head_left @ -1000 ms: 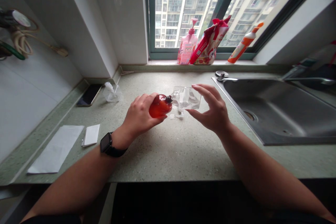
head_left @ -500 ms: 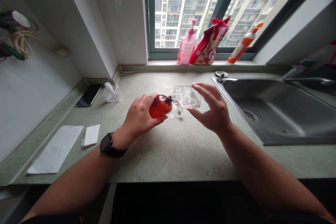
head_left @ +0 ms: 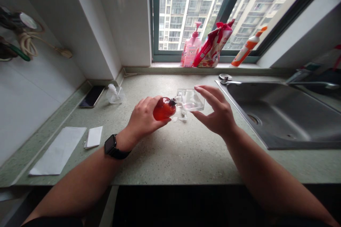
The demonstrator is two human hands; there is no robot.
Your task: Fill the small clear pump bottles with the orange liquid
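My left hand (head_left: 145,117) is wrapped round a bottle of red-orange liquid (head_left: 163,110), tilted with its dark threaded neck to the right. My right hand (head_left: 217,111) grips a clear square bottle (head_left: 193,100) by its base, thumb below and fingers above. The clear bottle lies on its side in the air, its neck facing left. The two bottle mouths meet or nearly meet; I cannot tell if they touch. Under them, a small white pump top (head_left: 183,116) lies on the counter. A black watch (head_left: 114,147) is on my left wrist.
Left on the counter (head_left: 170,159) are a phone (head_left: 92,96), a clear bottle with a white top (head_left: 115,94), a paper sheet (head_left: 58,150) and a folded white paper (head_left: 93,137). A steel sink (head_left: 287,113) is at right. A pink pump bottle (head_left: 190,51), red bag (head_left: 214,46) and orange bottle (head_left: 246,49) line the sill.
The view has shifted slightly. Both hands keep their grips, and the red-orange bottle's neck stays at the clear bottle's mouth. A faint reddish tint shows inside the clear bottle.
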